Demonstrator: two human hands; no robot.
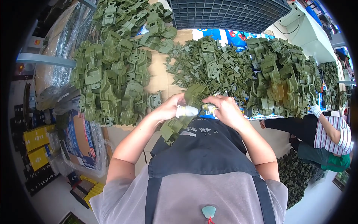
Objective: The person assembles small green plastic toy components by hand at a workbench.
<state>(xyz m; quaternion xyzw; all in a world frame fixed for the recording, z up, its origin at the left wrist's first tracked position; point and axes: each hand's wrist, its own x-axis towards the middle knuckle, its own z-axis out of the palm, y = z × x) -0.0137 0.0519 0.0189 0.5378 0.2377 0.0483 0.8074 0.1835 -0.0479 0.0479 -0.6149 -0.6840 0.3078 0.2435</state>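
My left hand [172,107] is closed round a long olive-green moulded plastic part [171,128], which slants across in front of my apron; a white cover wraps the thumb. Close beside it, my right hand [224,107] has its fingers curled together at the part's upper end, with a yellowish-white wrap on the thumb. Something small and dark shows between the two thumbs, but I cannot make out what it is. Just beyond my hands lies a heap of small green plastic pieces [231,67], with a longer green part [212,58] on top.
Larger green parts are piled at the left [108,78] and right [279,74] of the cardboard-covered table [160,76]. A black plastic crate [227,15] stands at the back. At the right, a person in a striped top [332,134] reaches toward the table with a gloved hand.
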